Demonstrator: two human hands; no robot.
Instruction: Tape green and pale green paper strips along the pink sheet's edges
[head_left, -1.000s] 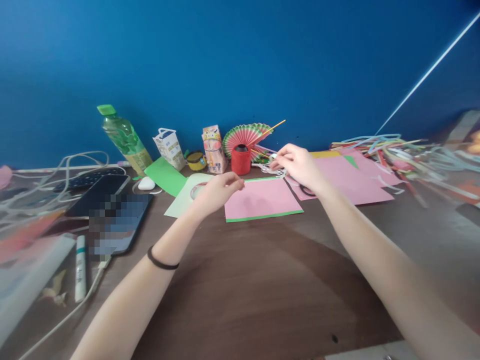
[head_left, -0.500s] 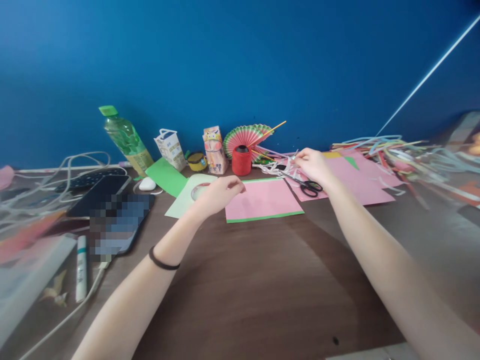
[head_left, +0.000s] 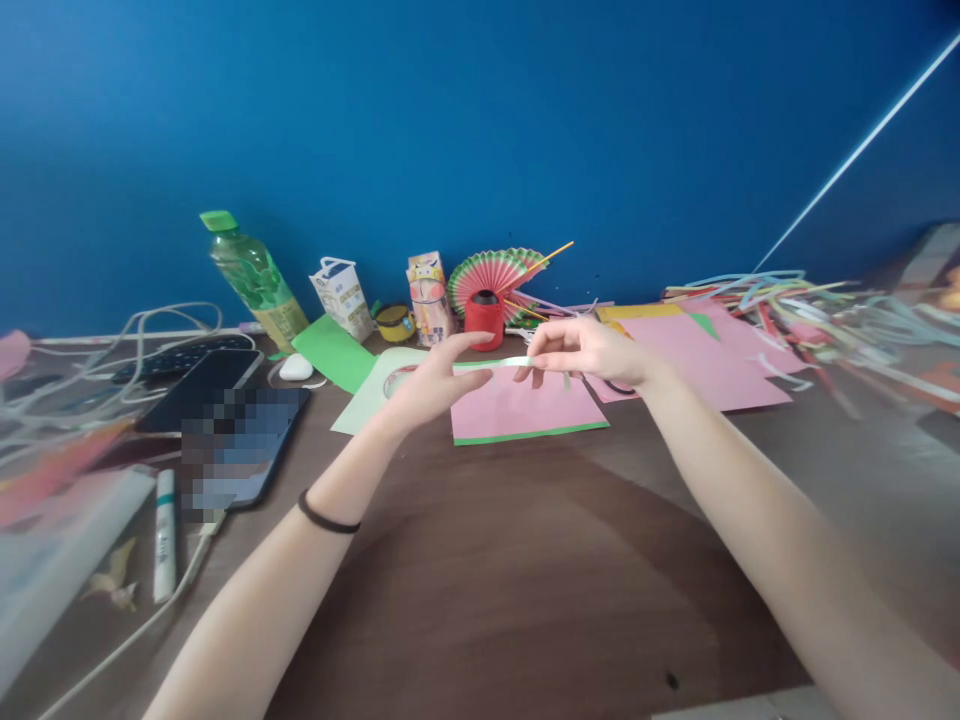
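A pink sheet [head_left: 532,408] with green strips along its far and near edges lies on the brown table. Above its far edge, my right hand [head_left: 574,352] pinches one end of a small white strip [head_left: 512,362]. My left hand [head_left: 435,385] is at the strip's other end, thumb and forefinger apart around it, over the sheet's left side. Behind my left hand, a pale green sheet [head_left: 360,405] carries a round roll [head_left: 395,380], partly hidden. The scissors [head_left: 619,387] are mostly hidden behind my right hand.
A green bottle [head_left: 255,280], a carton [head_left: 343,298], a painted box [head_left: 429,298], a red jar [head_left: 484,318] and a paper fan [head_left: 491,275] stand along the blue wall. Phones [head_left: 259,445], cables and a marker [head_left: 164,535] lie left; pink paper [head_left: 697,365] and thin strips lie right.
My right hand has moved left from the pile of white strips and now has a strip in its fingers. My left hand's thumb and forefinger have spread apart.
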